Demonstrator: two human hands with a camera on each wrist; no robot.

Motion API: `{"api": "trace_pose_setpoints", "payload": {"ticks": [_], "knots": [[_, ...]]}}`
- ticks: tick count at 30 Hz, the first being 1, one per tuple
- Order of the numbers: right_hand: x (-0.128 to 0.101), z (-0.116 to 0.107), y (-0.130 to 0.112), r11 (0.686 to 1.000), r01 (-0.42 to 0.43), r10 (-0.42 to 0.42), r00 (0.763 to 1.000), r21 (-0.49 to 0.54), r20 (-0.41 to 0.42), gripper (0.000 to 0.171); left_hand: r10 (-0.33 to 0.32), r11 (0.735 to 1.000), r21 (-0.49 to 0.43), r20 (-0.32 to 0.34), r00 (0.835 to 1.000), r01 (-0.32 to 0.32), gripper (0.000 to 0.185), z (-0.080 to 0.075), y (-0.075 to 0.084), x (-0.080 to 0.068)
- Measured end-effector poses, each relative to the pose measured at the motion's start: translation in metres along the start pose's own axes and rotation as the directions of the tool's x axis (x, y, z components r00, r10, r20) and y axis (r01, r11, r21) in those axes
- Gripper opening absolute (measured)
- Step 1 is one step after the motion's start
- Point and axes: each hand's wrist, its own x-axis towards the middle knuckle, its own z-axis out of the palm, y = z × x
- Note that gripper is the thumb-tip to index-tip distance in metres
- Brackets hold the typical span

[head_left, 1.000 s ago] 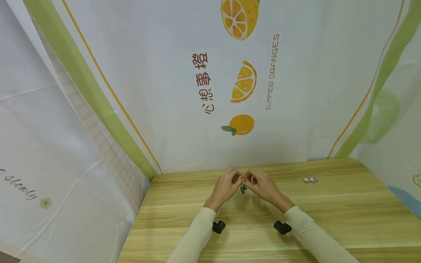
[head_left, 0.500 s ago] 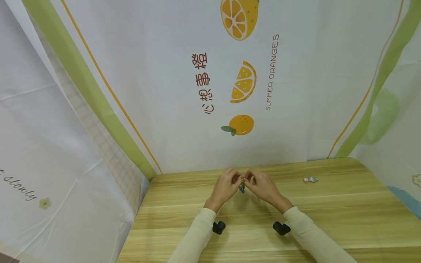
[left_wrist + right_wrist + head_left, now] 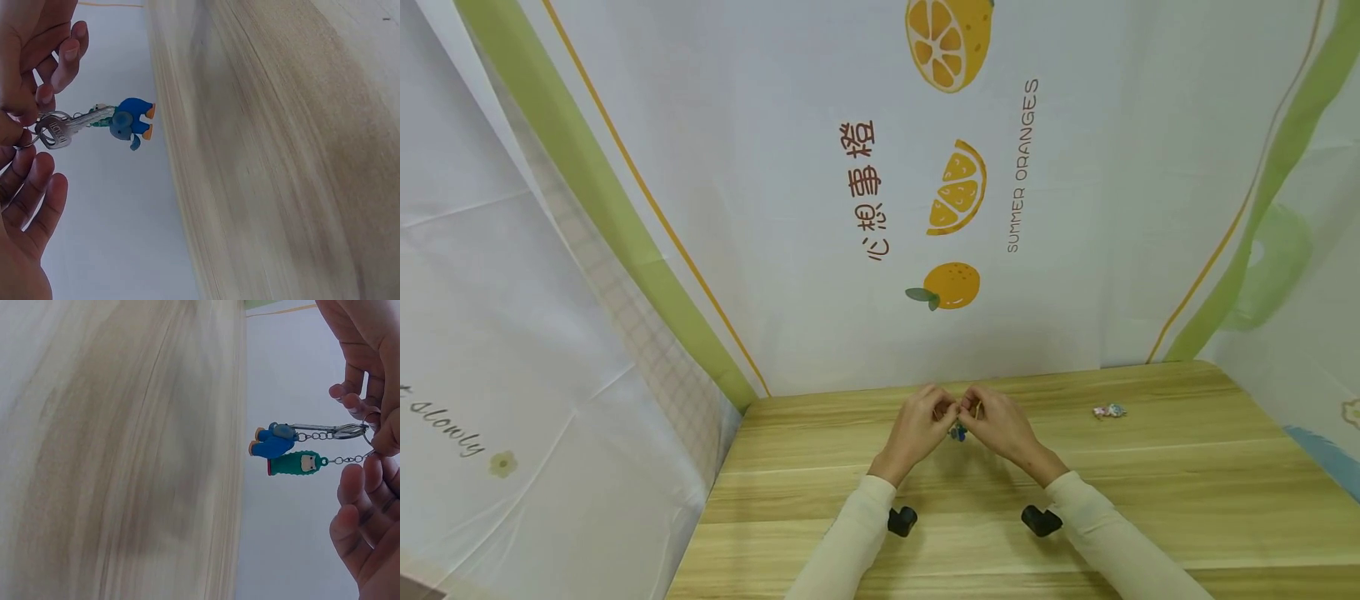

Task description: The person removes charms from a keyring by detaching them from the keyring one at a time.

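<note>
Both hands meet above the far middle of the wooden table (image 3: 1150, 483). My left hand (image 3: 947, 412) and right hand (image 3: 970, 412) pinch a metal key ring (image 3: 350, 430) between their fingertips. From the ring hang a silver key (image 3: 59, 129), a blue figure charm (image 3: 272, 440) and a green charm (image 3: 297, 464) on short chains. In the head view the charms (image 3: 957, 432) dangle just below the fingers, above the tabletop. In the left wrist view the blue charm (image 3: 131, 122) hides most of the green one.
A small colourful wrapped item (image 3: 1108, 409) lies on the table at the far right. White cloth printed with oranges (image 3: 955, 192) walls in the back and both sides. Black wrist mounts (image 3: 901, 520) (image 3: 1041, 521) sit under the sleeves.
The hands stay together at the same spot. The fingers have shifted slightly on the ring and the charms hang a touch further right.
</note>
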Motion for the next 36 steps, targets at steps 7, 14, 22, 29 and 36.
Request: {"api": "trace_pose_setpoints", "payload": {"ticks": [7, 14, 22, 29, 36], "knots": [[0.0002, 0.0007, 0.0010, 1.000, -0.001, 0.001, 1.000, 0.006, 0.004, 0.009, 0.000, 1.000, 0.018, -0.014, 1.000, 0.000, 0.009, 0.0009, 0.0019, 0.0009], [0.0005, 0.0016, 0.0025, 1.000, 0.022, -0.022, 1.000, 0.010, 0.001, 0.009, 0.019, 0.999, 0.044, -0.033, 0.999, -0.018, 0.006, 0.0011, 0.0031, 0.0010], [0.0001, 0.0012, 0.0018, 0.997, 0.057, -0.057, 0.998, 0.046, -0.010, 0.011, -0.016, 0.999, 0.052, -0.024, 1.000, 0.018, 0.007, -0.0004, 0.0012, 0.0019], [0.0006, 0.0006, 0.0026, 0.997, 0.061, -0.060, 0.998, 0.050, -0.019, 0.012, -0.015, 0.998, 0.062, -0.035, 0.999, 0.017, 0.007, -0.0030, -0.0003, 0.0024], [0.0003, -0.0006, 0.0051, 0.996, 0.036, -0.036, 0.999, 0.078, 0.005, 0.008, -0.016, 0.998, 0.059, -0.050, 0.999, 0.019, 0.006, -0.0041, -0.0008, 0.0023]]}}
